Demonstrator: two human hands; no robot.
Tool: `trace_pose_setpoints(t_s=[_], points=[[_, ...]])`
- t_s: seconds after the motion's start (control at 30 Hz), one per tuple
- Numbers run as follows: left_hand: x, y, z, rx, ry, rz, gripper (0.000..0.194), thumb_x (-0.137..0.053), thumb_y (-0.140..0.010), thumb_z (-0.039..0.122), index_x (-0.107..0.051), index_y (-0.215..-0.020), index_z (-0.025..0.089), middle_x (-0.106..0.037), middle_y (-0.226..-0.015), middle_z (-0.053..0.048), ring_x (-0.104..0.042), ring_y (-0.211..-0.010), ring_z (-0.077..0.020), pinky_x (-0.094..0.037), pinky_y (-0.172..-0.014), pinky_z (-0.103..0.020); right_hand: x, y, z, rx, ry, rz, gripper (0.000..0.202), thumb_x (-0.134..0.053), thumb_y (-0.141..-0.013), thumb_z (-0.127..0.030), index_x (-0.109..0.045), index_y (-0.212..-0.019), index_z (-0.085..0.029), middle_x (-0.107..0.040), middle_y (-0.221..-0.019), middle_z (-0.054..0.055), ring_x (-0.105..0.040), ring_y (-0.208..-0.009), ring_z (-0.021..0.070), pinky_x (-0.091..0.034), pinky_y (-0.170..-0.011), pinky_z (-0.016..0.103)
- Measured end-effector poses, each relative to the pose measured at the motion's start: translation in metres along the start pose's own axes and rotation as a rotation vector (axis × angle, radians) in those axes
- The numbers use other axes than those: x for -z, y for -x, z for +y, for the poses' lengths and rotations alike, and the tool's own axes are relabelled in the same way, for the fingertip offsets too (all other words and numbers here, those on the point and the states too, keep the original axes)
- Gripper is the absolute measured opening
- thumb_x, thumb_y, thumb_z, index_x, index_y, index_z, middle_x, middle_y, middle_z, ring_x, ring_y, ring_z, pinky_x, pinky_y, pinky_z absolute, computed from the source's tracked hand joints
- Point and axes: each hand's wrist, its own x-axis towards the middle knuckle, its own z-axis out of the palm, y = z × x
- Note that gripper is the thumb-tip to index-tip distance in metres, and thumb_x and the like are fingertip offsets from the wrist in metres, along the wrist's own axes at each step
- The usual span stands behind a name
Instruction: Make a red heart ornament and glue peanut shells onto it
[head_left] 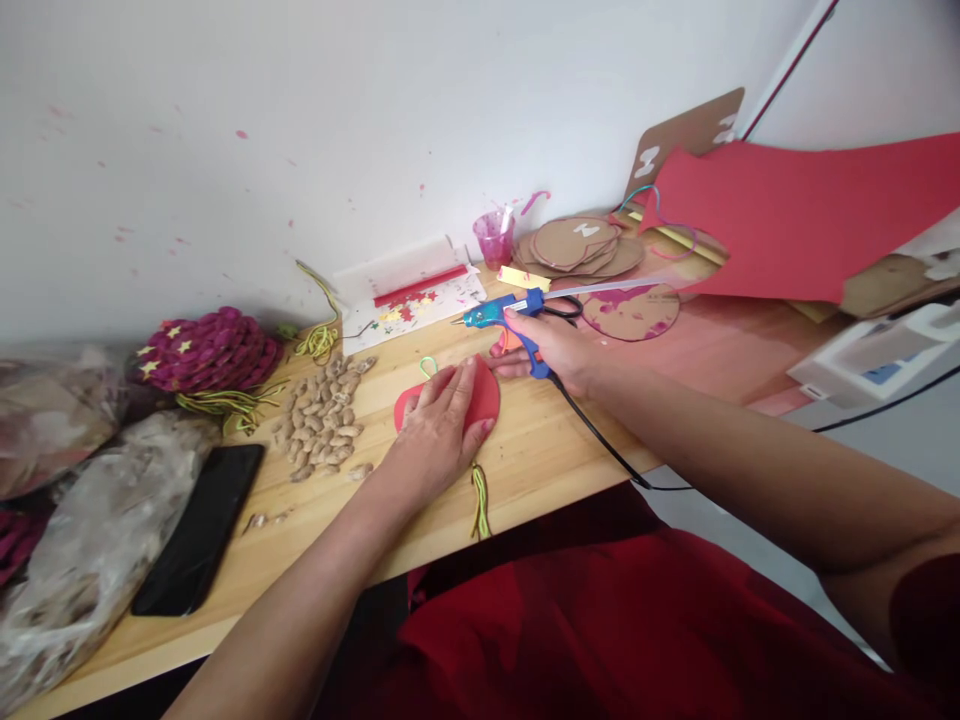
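My left hand (442, 425) lies flat on a red oval piece (486, 392) on the wooden table, its fingers stretched over the surface. A green loop sticks out at the oval's top edge, and a yellow-green tassel (481, 502) hangs at its lower edge. In my right hand (551, 345) is a blue glue gun (504, 311), its nozzle pointing left, above and to the right of the oval. A clear glue stick comes out of the gun's rear, and a black cable runs from its handle over the table's front edge.
Peanuts (322, 415) are heaped left of the oval. Beyond them are a black phone (199, 530), plastic bags (97, 540) and a purple peanut-covered piece (214, 350). Behind stand a pink-stained cup (495, 240) and cardboard discs (577, 245); red sheet (795, 215) lies right.
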Motion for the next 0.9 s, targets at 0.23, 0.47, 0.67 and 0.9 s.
trace_pose_setpoints(t_s=[0.23, 0.47, 0.67, 0.9], points=[[0.0, 0.0, -0.007, -0.018, 0.075, 0.036, 0.079, -0.049, -0.1, 0.047, -0.012, -0.163, 0.016, -0.034, -0.163, -0.019, -0.031, -0.149, -0.0353, -0.035, -0.116, -0.057, -0.001, 0.002, -0.002, -0.004, -0.004, -0.001, 0.016, -0.053, -0.104, -0.031, -0.063, -0.106, -0.02, -0.073, -0.074, 0.003, -0.074, -0.066, 0.0169, -0.063, -0.068, 0.03], [-0.009, 0.001, -0.006, -0.013, 0.019, 0.13, 0.083, -0.054, -0.097, 0.052, -0.018, -0.161, 0.015, -0.039, -0.159, -0.021, -0.036, -0.146, -0.0372, -0.038, -0.114, -0.057, -0.001, 0.002, -0.002, -0.005, 0.001, 0.001, 0.016, -0.054, -0.104, -0.032, -0.064, -0.105, -0.019, -0.073, -0.074, 0.003, -0.074, -0.067, 0.0172, -0.063, -0.069, 0.032], [-0.006, -0.001, -0.004, -0.008, -0.005, 0.046, 0.08, -0.05, -0.099, 0.05, -0.016, -0.162, 0.013, -0.037, -0.161, -0.02, -0.032, -0.148, -0.0376, -0.038, -0.113, -0.055, -0.003, 0.003, -0.003, -0.01, -0.002, 0.007, 0.016, -0.053, -0.104, -0.03, -0.064, -0.107, -0.019, -0.073, -0.071, 0.003, -0.074, -0.065, 0.0168, -0.063, -0.067, 0.03], [0.002, -0.005, 0.006, -0.017, -0.064, -0.079, 0.064, -0.043, -0.104, 0.035, -0.022, -0.161, 0.015, -0.036, -0.162, -0.019, -0.029, -0.152, -0.0364, -0.041, -0.106, -0.056, -0.003, 0.003, -0.003, -0.017, -0.02, 0.016, 0.019, -0.055, -0.103, -0.033, -0.063, -0.11, -0.018, -0.073, -0.071, 0.003, -0.075, -0.065, 0.0173, -0.064, -0.067, 0.03]])
